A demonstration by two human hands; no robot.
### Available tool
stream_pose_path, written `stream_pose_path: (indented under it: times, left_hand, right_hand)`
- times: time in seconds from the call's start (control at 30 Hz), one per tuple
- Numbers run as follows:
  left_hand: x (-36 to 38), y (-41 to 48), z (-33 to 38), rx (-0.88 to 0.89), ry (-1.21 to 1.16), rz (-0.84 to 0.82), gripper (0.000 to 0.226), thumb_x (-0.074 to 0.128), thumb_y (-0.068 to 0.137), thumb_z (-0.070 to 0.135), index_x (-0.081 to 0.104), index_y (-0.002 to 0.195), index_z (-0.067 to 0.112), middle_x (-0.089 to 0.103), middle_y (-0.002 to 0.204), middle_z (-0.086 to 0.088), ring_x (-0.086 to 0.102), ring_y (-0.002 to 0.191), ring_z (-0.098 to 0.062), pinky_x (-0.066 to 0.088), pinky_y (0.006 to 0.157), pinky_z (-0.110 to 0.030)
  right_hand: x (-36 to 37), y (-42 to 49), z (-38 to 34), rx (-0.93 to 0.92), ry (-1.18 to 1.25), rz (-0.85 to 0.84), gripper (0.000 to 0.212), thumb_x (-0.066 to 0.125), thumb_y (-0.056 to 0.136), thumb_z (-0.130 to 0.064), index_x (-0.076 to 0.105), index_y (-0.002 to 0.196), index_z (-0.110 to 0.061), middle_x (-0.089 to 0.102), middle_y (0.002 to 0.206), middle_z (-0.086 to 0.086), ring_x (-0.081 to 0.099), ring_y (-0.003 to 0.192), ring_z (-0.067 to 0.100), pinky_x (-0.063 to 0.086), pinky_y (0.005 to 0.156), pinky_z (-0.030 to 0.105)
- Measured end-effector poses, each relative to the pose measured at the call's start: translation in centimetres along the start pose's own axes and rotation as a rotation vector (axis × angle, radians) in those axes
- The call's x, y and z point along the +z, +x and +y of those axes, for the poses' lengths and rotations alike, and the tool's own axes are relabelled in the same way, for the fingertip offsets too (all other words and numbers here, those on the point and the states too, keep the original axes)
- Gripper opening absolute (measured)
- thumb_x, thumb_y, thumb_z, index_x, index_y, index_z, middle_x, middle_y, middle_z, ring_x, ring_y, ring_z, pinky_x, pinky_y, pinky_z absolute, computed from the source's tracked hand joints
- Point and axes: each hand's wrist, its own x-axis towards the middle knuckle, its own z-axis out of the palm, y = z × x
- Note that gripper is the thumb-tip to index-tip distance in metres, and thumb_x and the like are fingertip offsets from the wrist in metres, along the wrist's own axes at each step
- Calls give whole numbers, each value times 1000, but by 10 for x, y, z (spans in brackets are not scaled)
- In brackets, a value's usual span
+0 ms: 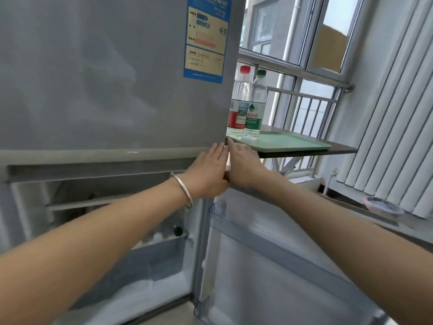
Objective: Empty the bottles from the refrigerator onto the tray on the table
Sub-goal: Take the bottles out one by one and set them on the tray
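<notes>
The grey refrigerator (112,90) has its upper door closed and its lower door (269,266) swung open to the right. My left hand (208,171) lies flat, fingers extended, on the refrigerator's right edge just under the upper door. My right hand (243,165) is beside it, fingertips touching the upper door's lower right corner. Neither hand holds a bottle. Low inside the open compartment, a dark green bottle cap (178,231) and a white bottle cap (158,236) show. A red-capped bottle (240,102) and a green-capped bottle (255,106) stand upright on the green tray (295,143) on the table (342,150).
The table stands right behind the refrigerator's right side, under a window with railings. A white radiator (393,137) fills the right wall, and a small dish (382,205) sits on the ledge below it. The open lower door has a clear shelf rail (257,233).
</notes>
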Motion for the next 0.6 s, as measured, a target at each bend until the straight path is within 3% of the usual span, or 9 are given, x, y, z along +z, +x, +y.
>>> stream_pose_path:
  times: [0.13,0.23,0.4,0.53,0.6]
  left_hand:
    - [21,-40,-31,-20,-24,-15,85,50,90,28,-3,153,6,-1,163,-10,-2,151,-24,7,122,-38]
    - [43,-68,-57,-53,-22,-13,84,51,90,28,1,153,5,3,163,-11,1,151,-23,8,121,-34]
    - [96,-101,-109,-199,5,-111,81,53,87,28,11,153,7,8,162,-12,7,151,-25,15,122,-39]
    - [147,-109,-161,-414,8,-161,77,55,85,33,20,150,12,23,157,-12,16,148,-27,20,119,-41]
    - [165,-107,-179,-516,-1,-180,77,55,85,32,18,150,12,21,158,-12,17,148,-28,24,118,-42]
  right_hand:
    - [29,-15,-42,-78,-65,-27,54,53,84,-24,43,131,-1,52,129,17,47,121,37,38,101,43]
    - [55,-23,-72,-129,-37,-109,48,52,84,-20,48,128,-1,55,127,17,50,120,36,40,99,41]
    - [122,-18,-113,-176,88,-391,34,51,88,-13,57,119,1,62,121,22,61,110,36,48,88,36]
    - [186,-2,-144,-125,222,-526,46,57,86,-16,49,130,-6,58,131,18,57,120,35,47,96,37]
    - [216,9,-155,-119,263,-564,54,57,85,-17,44,136,-10,53,134,16,52,125,35,45,101,38]
